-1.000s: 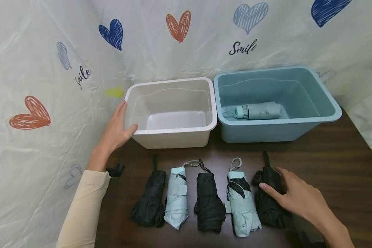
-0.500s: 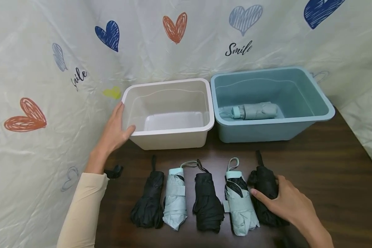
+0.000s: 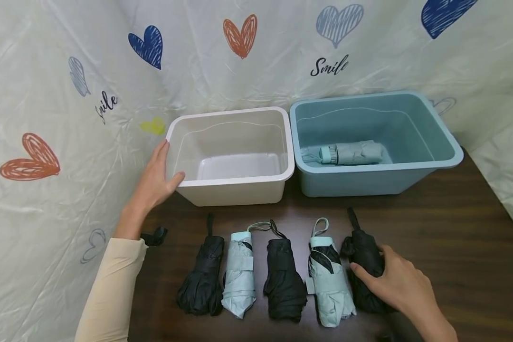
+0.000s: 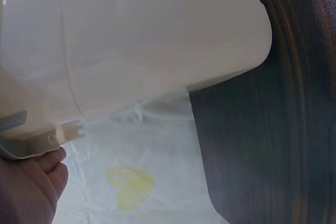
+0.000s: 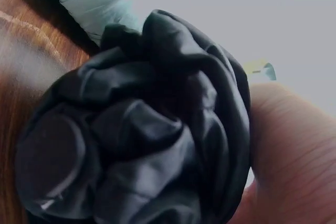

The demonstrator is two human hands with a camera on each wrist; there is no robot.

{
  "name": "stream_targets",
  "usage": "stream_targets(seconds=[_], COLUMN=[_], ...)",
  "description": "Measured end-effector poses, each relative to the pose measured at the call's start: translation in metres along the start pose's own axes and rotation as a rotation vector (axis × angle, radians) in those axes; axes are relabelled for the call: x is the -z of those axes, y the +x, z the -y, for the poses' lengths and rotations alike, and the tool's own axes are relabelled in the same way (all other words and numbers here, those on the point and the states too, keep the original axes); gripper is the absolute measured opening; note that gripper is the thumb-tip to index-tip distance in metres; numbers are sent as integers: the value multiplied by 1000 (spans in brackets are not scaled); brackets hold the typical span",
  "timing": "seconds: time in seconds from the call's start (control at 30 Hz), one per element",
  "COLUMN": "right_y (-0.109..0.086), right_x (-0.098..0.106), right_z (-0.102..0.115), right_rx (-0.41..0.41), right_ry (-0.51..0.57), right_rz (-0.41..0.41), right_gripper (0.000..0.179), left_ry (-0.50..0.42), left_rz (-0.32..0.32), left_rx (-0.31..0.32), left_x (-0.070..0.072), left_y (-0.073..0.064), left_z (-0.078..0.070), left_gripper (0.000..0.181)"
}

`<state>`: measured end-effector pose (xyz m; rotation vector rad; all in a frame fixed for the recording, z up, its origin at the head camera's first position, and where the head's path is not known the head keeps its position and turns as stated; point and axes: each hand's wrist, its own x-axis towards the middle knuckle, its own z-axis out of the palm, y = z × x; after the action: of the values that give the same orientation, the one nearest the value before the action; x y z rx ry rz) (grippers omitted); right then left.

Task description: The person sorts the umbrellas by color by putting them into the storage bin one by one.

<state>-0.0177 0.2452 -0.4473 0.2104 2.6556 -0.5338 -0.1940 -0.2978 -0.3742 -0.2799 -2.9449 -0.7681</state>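
Note:
My left hand (image 3: 154, 178) holds the left end of the white plastic bin (image 3: 235, 192), thumb at the front rim. In the left wrist view its fingers (image 4: 56, 174) curl under the rim's lip. My right hand (image 3: 403, 282) grips a folded black umbrella (image 3: 367, 254) at the right end of a row, thumb on its left side. The right wrist view shows this umbrella's bunched cloth (image 5: 142, 129) close up. Beside it lies a pale mint folded umbrella (image 3: 331, 285). Further left are a black umbrella (image 3: 284, 280), another mint umbrella (image 3: 239, 275) and another black umbrella (image 3: 203, 275).
A blue plastic bin (image 3: 350, 183) stands right of the white one, with a mint umbrella (image 3: 355, 153) lying inside. Behind both bins hangs a white sheet (image 3: 188, 57) printed with hearts. The dark wooden table (image 3: 466, 237) lies under everything.
My right hand has closed further round the rightmost black umbrella, and its strap end has shifted left. My left hand stays on the white bin. The head view has shifted slightly.

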Motion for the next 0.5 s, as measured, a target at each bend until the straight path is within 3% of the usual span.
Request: stream_targets(seconds=[0.5], right_y=[0], right_x=[5], right_z=[-5], right_rx=[36], right_ry=[31], right_rz=[-47], right_gripper=[107], left_ry=[19], left_rz=[16], left_rx=[-11], left_x=[4], left_y=[-2], left_z=[-4], left_gripper=[93])
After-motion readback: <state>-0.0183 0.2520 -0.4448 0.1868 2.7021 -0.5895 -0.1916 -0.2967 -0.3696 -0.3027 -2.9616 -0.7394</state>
